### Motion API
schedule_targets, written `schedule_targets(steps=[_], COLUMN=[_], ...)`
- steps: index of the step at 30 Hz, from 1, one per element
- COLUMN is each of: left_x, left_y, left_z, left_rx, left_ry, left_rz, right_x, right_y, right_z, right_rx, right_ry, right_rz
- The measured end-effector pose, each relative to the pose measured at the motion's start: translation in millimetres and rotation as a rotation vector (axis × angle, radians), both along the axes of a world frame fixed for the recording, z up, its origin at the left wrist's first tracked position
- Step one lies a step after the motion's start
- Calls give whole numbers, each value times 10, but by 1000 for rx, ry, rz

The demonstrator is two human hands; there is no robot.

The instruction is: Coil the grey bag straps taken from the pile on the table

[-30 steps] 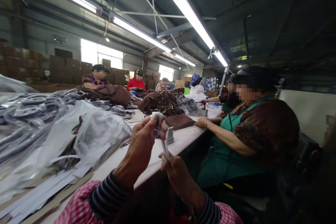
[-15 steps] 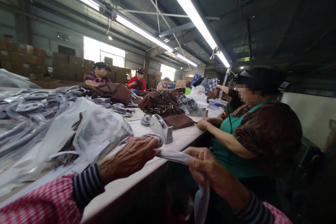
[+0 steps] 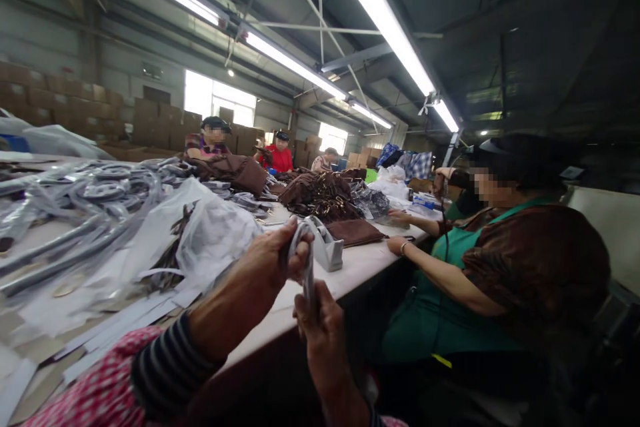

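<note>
Greyish, narrow strip (image 3: 309,273) bends into a curve, gripped by both hands (image 3: 265,270) (image 3: 323,330).

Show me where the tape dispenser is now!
In the head view, the tape dispenser is on the table, just right of centre, beyond the left hand and beside the brown cloth.

Left fingers (image 3: 300,259) and right fingers (image 3: 326,305) grip a grey strip (image 3: 309,285) near a tape dispenser (image 3: 330,253).

- Stacked brown cardboard boxes (image 3: 157,125) stood in the left background.
- Long white fluorescent tube lights (image 3: 393,27) hung lit overhead.
- A bright rectangular window (image 3: 198,90) showed above the boxes.
- Blue-and-white checked cloth (image 3: 419,165) showed behind crumpled white plastic (image 3: 391,185).
</note>
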State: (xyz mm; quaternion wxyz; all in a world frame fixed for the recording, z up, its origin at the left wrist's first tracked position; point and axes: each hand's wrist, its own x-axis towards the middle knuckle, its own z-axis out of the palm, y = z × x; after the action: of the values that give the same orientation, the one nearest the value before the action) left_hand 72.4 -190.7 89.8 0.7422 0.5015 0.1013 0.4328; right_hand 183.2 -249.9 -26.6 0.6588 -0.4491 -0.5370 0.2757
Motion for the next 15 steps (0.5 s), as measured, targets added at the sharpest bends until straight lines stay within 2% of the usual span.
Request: schedule_targets(steps=[1,3,4,6,8,10,11,13,15], left_x=[9,0,-17,-72,-142,-216,-253,-329,-401], left_y=[43,119,153,209,236,217,186,87,-41], left_z=[18,0,-46,-215,-454,-695,-791,-904,-908], left_rx=[-13,30,105,364,729,1084,1209,1293,1180], left_ry=[-51,-95,-65,113,352,539,609,743,864], left_rz=[31,144,214,352,454,452,420,334,247], right_x=[-97,-180,-165,-42,166,400,512,709,858], right_y=[-37,-130,-186,-314,-436,-512,-521,-469,-336], right_z=[-96,-207,-217,-148,16,239,359,583,743], right_rx=[-46,-176,-246,-361,-440,-500,-520,-512,-443], right_ry=[21,51,60,86,104,76,46,-40,-155], right_rz=[16,155,252,405,461,477,473,439,371])
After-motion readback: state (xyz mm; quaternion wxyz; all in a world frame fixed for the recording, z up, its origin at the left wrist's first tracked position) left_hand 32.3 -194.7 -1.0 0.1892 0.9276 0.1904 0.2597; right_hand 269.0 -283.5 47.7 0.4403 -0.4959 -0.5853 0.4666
